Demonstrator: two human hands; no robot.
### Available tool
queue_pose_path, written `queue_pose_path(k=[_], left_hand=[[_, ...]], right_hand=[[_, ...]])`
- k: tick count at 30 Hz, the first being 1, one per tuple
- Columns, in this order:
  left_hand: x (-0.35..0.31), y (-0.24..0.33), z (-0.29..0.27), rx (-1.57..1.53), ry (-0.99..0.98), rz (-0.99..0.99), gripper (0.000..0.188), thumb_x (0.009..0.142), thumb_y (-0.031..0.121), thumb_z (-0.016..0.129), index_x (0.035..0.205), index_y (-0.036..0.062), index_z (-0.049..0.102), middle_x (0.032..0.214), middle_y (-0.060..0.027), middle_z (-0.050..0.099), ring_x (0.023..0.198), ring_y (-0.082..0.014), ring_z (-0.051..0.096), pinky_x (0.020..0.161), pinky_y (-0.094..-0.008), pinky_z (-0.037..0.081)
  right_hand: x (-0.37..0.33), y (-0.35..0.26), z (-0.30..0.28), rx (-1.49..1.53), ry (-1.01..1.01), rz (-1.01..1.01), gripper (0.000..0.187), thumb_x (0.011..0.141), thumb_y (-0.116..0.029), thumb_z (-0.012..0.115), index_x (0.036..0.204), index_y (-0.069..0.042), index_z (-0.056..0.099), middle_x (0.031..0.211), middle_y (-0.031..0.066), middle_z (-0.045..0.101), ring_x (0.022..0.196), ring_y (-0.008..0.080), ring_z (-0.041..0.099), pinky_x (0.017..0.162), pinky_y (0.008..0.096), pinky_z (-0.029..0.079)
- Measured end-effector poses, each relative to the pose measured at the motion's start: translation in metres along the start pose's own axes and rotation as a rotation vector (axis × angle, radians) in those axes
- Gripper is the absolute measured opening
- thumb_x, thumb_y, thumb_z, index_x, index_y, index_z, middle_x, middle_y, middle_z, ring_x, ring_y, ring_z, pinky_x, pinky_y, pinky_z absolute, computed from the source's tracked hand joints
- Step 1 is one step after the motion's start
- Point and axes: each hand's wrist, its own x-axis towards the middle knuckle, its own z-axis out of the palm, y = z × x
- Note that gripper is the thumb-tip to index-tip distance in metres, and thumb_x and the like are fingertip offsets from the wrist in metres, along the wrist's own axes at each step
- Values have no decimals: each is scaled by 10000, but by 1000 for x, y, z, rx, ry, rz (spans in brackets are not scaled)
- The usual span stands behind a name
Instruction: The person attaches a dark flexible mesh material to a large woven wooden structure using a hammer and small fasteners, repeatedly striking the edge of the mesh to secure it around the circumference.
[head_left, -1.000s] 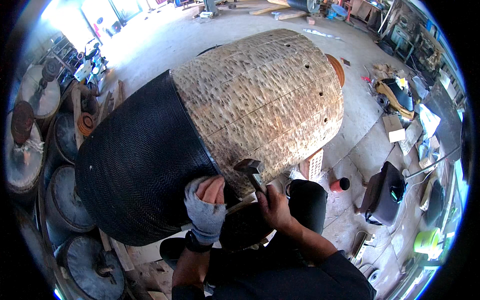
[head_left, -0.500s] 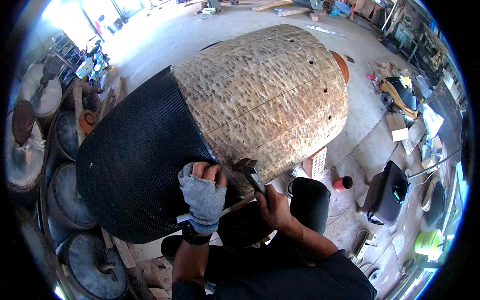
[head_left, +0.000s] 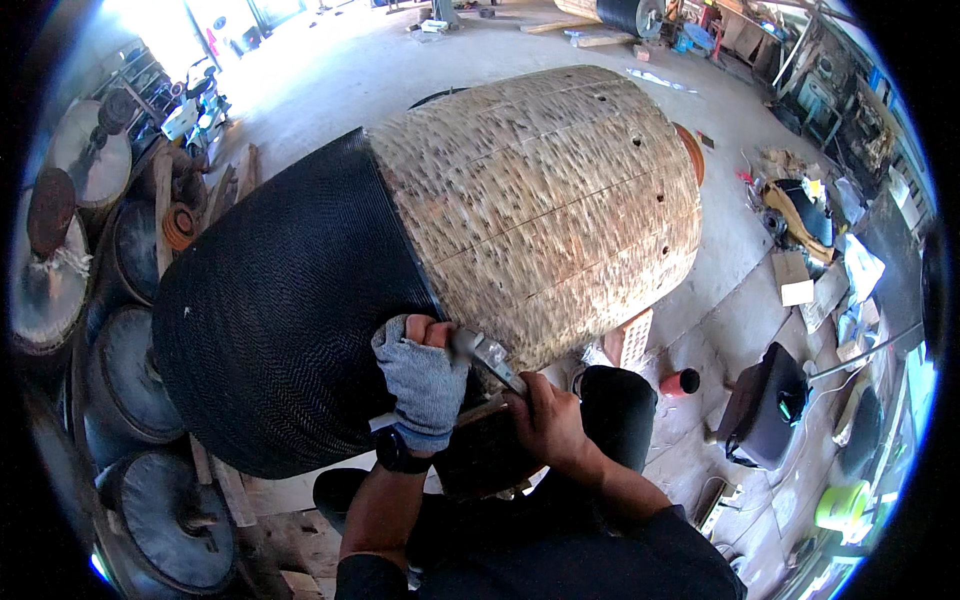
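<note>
In front of me lies a large wooden roller (head_left: 545, 200), its bare right part dotted all over with small dark marks. Ridged black strips (head_left: 285, 300) cover its left part. At the edge where black meets wood, my left hand (head_left: 418, 385), in a grey glove with bare fingertips, is closed with its fingers curled. What it pinches, if anything, is hidden. My right hand (head_left: 548, 418) grips a hammer (head_left: 492, 360) by its handle, low on the roller's near side. The hammer's blurred head is right beside my left fingertips.
Several round metal-ended drums (head_left: 178, 515) stand close on the left. To the right are a red cup (head_left: 682, 382), a dark padded stool (head_left: 765, 405) and a lime-green bucket (head_left: 842, 505). A perforated brick (head_left: 630, 340) sits by the roller's near right side; scraps litter the floor beyond.
The hammer head has swung left and down, from over the bare wood to beside my left fingers. My left hand has shifted slightly right in the picture, as the whole view moved a little.
</note>
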Motion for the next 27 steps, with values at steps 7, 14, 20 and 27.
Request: queue_pose_path(k=[7,14,20,27], left_hand=[[1,1,-4,-5,50,21,278,655,206,770,875,91,644,918,-67,525,821,-236,525,760,-420,394],[-1,3,-8,-121,6,-76,403,673,189,784,1019,67,617,990,-90,544,904,-276,540,802,-447,422],[-43,18,-21,-292,73,-75,505,740,183,760,1170,26,549,1077,-131,562,954,-293,571,844,-451,443],[-135,30,35,-334,-443,204,306,858,303,631,1028,49,617,1010,-161,598,936,-325,581,806,-475,458]], right_hand=[[6,-2,0,-142,53,-114,240,857,-129,645,1002,6,507,733,180,613,622,361,639,514,416,503],[5,-3,0,-197,38,-105,235,848,-109,650,991,0,500,702,165,586,598,360,623,495,417,491],[0,11,-1,-116,68,-193,220,843,-98,647,983,-8,502,715,190,589,617,379,622,525,433,489],[-7,12,3,-346,179,-209,176,860,-78,604,995,11,534,750,223,599,681,403,626,561,428,476]])
